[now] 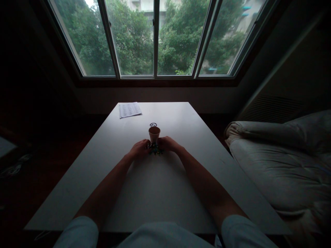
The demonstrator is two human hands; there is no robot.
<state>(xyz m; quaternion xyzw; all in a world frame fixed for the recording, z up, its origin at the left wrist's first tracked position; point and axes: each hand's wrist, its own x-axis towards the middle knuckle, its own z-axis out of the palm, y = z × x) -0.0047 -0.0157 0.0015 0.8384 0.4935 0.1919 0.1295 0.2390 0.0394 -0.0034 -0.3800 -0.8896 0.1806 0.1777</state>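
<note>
Though beyond cup (154, 135), papers (130, 110) aside.

A white table (157, 193) bears papers (130, 110), a cup (154, 136), small pieces (155, 150).

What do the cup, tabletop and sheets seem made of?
Cup: probably matte paper, from its tapered shape and pale rim. Tabletop: smooth, perhaps laminate, with a soft sheen. Sheets: apparently matte paper, thin and flat, covered in faint print.

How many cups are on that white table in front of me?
1: the light-brown, tapered cup, mouth up, between the left hand and right hand, with small dark pieces near its base, on the white rectangular table. Another nested with it might be hidden.
</note>
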